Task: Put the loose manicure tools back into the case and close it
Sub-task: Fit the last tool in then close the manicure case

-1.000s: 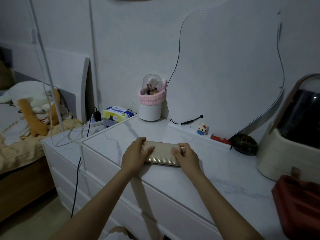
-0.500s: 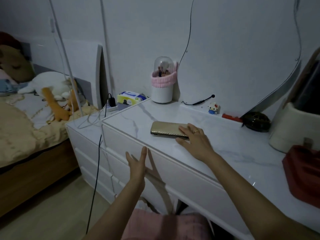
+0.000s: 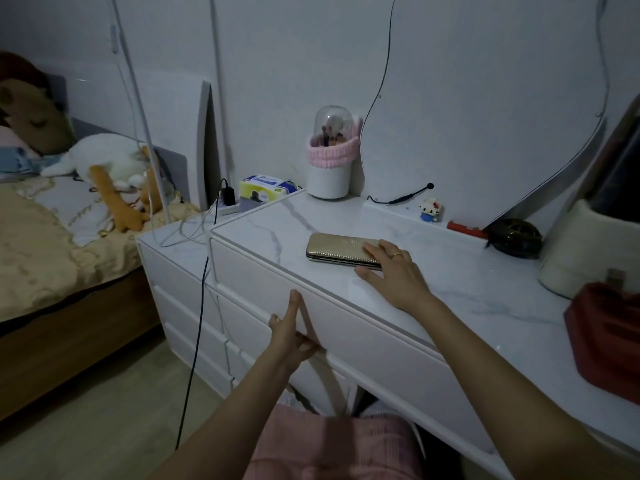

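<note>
A white marble-patterned tabletop [image 3: 450,299] is seen across the centre and right of the frame, with a bed [image 3: 41,244] at the left and a domed white brush holder [image 3: 329,157] by the wall. The closed gold case [image 3: 337,250] lies flat at mid-frame. The right hand [image 3: 391,268] is laid on its right end with fingers straight. The left hand [image 3: 289,336] is held against the drawer front, index finger extended, other fingers hooked at its lower edge. Compared with half a second earlier, the left hand has been brought against the drawer; the case is unmoved.
</note>
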